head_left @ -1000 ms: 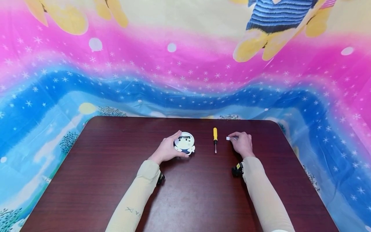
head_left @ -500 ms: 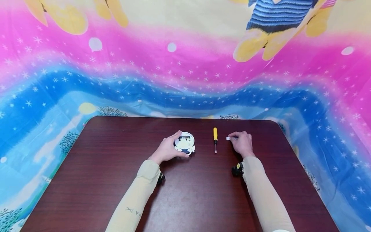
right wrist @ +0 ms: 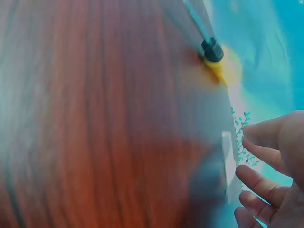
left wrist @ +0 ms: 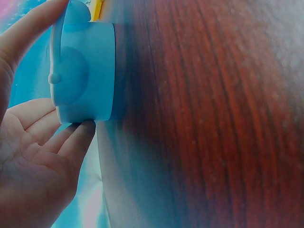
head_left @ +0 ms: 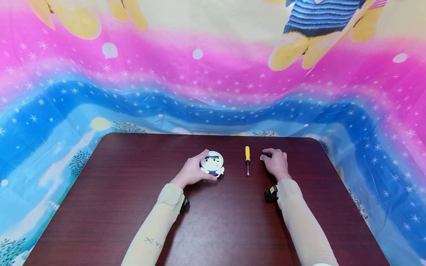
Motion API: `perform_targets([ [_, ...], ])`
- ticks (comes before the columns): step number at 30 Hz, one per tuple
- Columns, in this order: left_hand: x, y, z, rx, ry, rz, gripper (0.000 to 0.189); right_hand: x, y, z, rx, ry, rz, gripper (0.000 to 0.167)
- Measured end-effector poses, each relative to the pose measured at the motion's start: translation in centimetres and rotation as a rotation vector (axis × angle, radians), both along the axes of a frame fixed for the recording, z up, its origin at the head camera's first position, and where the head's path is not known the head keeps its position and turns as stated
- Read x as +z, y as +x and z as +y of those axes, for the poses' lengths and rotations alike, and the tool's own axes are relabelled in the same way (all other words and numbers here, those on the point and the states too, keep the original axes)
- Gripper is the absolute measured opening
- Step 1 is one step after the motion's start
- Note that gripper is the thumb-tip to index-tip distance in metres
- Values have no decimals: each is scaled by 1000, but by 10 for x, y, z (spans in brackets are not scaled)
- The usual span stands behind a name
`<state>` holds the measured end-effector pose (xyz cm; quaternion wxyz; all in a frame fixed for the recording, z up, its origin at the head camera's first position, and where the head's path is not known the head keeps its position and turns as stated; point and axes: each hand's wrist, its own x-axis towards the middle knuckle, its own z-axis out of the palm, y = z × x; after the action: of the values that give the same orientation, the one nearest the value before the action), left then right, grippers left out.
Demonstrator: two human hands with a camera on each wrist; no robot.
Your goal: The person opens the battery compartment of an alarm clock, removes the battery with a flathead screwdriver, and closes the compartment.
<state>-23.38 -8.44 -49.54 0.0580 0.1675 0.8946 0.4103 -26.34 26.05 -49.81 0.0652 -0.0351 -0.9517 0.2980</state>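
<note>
A round white device (head_left: 212,163) lies on the dark wooden table (head_left: 226,221), underside up. My left hand (head_left: 192,171) grips its left rim. In the left wrist view the thumb lies over the top of the device (left wrist: 85,71) and the fingers (left wrist: 71,142) sit at its lower edge. A yellow-handled screwdriver (head_left: 247,157) lies to its right, tip toward me. A small white piece (head_left: 261,158) lies right of the screwdriver. My right hand (head_left: 275,162) sits beside it, fingers loosely bent. In the right wrist view the fingertips (right wrist: 251,137) are at the edge of the piece (right wrist: 229,161) without pinching it.
A bright plastic sheet (head_left: 213,92) in pink, blue and yellow hangs behind the table and drapes past its edges. The screwdriver (right wrist: 212,51) lies just beyond the right hand's fingers. Bare wood lies between my forearms and toward the near edge.
My right hand has loosened its pinch on the small white piece, and the index finger has lifted a little. The left hand and the device have not moved.
</note>
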Motion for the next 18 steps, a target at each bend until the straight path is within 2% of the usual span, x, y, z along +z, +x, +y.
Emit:
perform_targets([
  [15, 0, 0, -1, 2, -6, -3, 116, 14, -4, -22, 27, -61, -4, 37],
  [18, -1, 0, -1, 2, -5, -5, 116, 15, -5, -26, 34, -100, -19, 39],
])
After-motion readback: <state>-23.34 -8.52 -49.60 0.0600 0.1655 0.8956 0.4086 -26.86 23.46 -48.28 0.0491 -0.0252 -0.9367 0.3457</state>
